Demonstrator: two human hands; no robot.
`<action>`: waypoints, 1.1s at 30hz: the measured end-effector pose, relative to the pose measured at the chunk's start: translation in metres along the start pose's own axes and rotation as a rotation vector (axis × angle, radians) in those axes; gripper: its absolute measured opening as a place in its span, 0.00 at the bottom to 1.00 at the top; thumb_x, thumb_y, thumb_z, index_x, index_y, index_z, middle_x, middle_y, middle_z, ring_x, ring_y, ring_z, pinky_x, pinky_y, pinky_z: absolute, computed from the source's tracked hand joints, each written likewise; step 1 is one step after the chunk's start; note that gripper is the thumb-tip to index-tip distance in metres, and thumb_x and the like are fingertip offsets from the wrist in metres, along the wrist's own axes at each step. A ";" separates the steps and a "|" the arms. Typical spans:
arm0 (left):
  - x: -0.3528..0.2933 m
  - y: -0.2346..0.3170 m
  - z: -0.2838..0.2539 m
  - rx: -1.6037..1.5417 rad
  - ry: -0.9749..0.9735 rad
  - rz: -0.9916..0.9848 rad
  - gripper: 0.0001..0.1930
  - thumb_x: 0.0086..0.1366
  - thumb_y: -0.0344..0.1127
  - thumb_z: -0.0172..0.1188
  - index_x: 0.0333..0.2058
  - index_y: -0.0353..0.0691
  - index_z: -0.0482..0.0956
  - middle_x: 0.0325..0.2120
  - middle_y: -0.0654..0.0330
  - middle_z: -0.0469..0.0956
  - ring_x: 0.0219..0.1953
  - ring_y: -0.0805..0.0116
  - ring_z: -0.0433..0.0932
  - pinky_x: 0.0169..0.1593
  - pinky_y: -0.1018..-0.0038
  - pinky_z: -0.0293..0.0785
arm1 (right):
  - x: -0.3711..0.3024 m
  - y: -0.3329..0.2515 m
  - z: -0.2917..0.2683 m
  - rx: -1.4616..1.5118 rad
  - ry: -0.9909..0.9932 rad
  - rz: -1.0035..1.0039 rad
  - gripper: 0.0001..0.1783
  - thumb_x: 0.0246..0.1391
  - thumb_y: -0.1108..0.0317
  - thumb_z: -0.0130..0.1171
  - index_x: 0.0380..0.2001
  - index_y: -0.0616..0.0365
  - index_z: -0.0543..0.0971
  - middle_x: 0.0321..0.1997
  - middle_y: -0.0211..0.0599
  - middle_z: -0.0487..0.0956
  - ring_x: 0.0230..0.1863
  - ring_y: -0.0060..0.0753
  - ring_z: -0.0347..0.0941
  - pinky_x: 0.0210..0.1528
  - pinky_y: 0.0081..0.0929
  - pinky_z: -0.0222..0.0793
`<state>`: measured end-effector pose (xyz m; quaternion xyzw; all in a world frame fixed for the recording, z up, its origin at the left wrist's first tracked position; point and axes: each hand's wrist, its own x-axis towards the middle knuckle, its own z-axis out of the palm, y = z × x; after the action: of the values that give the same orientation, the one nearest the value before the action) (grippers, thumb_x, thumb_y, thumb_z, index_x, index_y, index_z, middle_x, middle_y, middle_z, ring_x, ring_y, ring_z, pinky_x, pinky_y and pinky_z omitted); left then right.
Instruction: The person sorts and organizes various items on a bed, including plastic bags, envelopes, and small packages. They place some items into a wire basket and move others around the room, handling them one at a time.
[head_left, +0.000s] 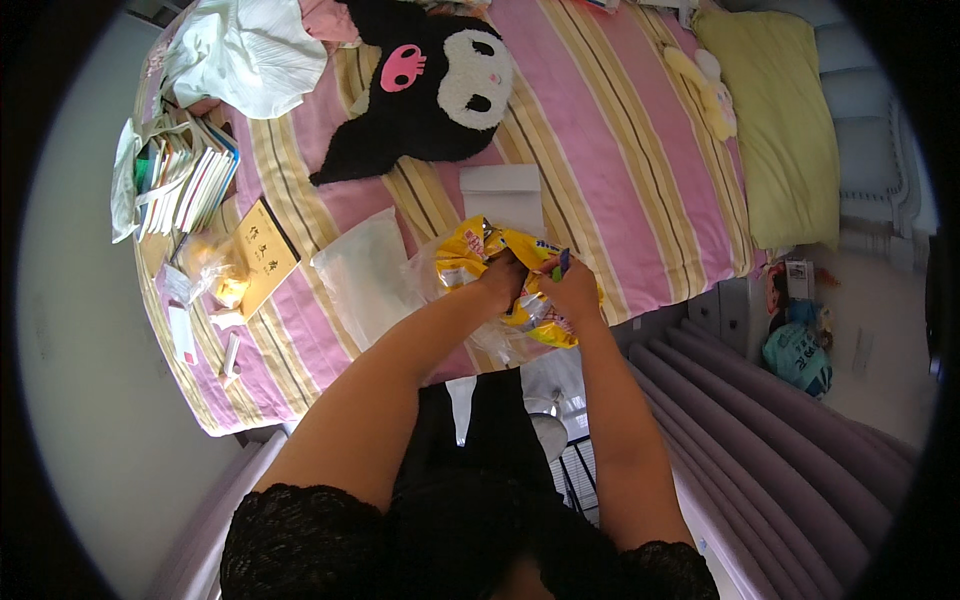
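A crumpled yellow plastic bag (458, 262) with coloured print lies at the bed's near edge, inside or on a clear plastic wrapping (490, 343). My left hand (504, 278) is at the bag's opening, in shadow; its fingers are hidden among the folds. Just to its right, my right hand (570, 286) is closed on the bag's upper right edge, where something dark blue shows by the fingers. What the bag contains cannot be made out. Left of it lies a flat translucent plastic bag (362, 275), and behind it a white sheet or pad (503, 190).
A black plush cushion (400, 110) lies farther back on the striped bed (620, 150). Stacked books (190, 178), a tan notebook (266, 258) and a clear bag with yellow items (222, 275) are at the left. A green pillow (785, 130) and purple curtain (740, 420) stand right.
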<state>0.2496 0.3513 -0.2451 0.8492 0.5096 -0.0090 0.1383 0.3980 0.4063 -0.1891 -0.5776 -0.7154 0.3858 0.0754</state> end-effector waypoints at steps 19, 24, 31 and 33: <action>-0.115 0.072 -0.225 -2.369 -0.097 -0.227 0.12 0.64 0.25 0.52 0.44 0.46 0.66 0.38 0.56 0.76 0.33 0.69 0.77 0.39 0.72 0.76 | -0.191 -0.119 -0.078 1.793 0.199 0.241 0.11 0.49 0.73 0.59 0.37 0.62 0.74 0.31 0.40 0.76 0.30 0.32 0.74 0.36 0.29 0.74; -0.109 0.150 -0.263 -2.057 -0.438 -0.068 0.17 0.62 0.25 0.55 0.48 0.43 0.63 0.36 0.57 0.75 0.31 0.69 0.76 0.35 0.72 0.75 | -0.294 -0.130 -0.106 1.971 0.488 0.085 0.19 0.50 0.76 0.55 0.48 0.64 0.72 0.43 0.42 0.77 0.42 0.35 0.75 0.50 0.34 0.71; -0.134 0.291 -0.295 -0.865 0.128 0.641 0.21 0.55 0.24 0.60 0.48 0.37 0.67 0.36 0.49 0.77 0.37 0.56 0.79 0.39 0.67 0.75 | -0.414 -0.108 -0.110 2.087 0.713 -0.277 0.27 0.49 0.74 0.55 0.55 0.62 0.67 0.45 0.39 0.76 0.47 0.34 0.72 0.54 0.31 0.67; -0.149 0.336 -0.302 -0.757 0.179 0.800 0.24 0.53 0.23 0.60 0.50 0.37 0.67 0.37 0.49 0.77 0.39 0.54 0.78 0.42 0.66 0.74 | -0.458 -0.108 -0.114 2.076 0.869 -0.361 0.27 0.50 0.73 0.55 0.56 0.59 0.66 0.46 0.39 0.76 0.48 0.34 0.72 0.55 0.32 0.67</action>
<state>0.4318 0.1472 0.1446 0.8649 0.1247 0.3000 0.3827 0.5250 0.0504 0.1130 -0.2096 -0.0366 0.5422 0.8129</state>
